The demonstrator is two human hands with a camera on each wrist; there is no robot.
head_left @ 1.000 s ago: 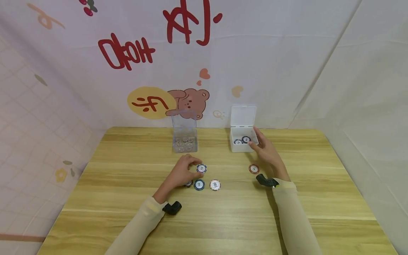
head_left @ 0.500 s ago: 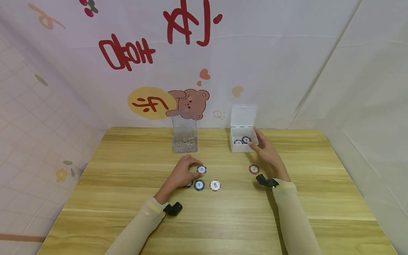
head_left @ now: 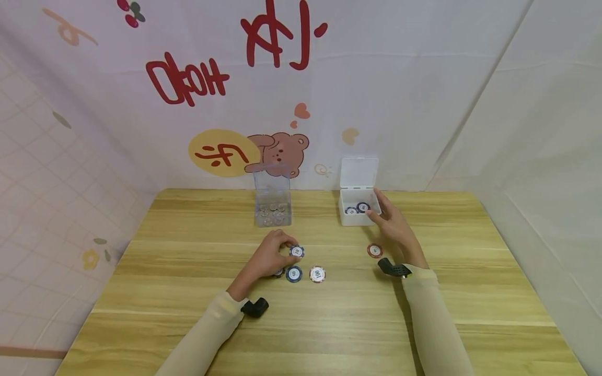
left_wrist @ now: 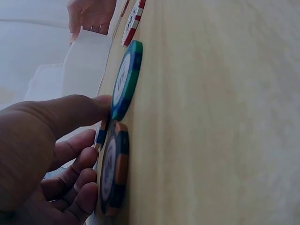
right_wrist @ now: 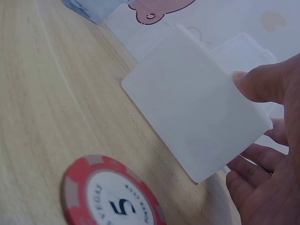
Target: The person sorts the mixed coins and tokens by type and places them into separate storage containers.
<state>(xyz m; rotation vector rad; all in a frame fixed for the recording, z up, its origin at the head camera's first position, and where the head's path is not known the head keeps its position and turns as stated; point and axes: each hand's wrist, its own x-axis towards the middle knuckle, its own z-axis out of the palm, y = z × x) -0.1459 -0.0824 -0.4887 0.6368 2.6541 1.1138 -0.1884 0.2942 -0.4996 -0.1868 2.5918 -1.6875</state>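
Observation:
My left hand (head_left: pixel 271 256) holds a blue-and-white poker chip marked 10 (head_left: pixel 297 251) by its edges, thumb on one side and fingertips on the other, low over the table. Close by lie a blue-green chip (head_left: pixel 293 274) and a dark chip with orange edge marks (left_wrist: pixel 115 168), partly covered by that hand in the head view. My right hand (head_left: pixel 395 222) grips the right side of a white plastic box (head_left: pixel 358 219), its thumb at the front rim. The box's lid is raised, and dark-rimmed chips (head_left: pixel 363 207) lie inside.
A clear box (head_left: pixel 274 222) with its lid up holds several small transparent pieces, left of the white box. A white-and-red chip marked 100 (head_left: pixel 317 274) and a red chip marked 5 (head_left: pixel 374 250) lie on the wooden table (head_left: pixel 338 324). A printed cloth (head_left: pixel 404 104) hangs behind.
Hardly anything differs. The held chip has turned slightly in my left hand; my right hand stays on the white box.

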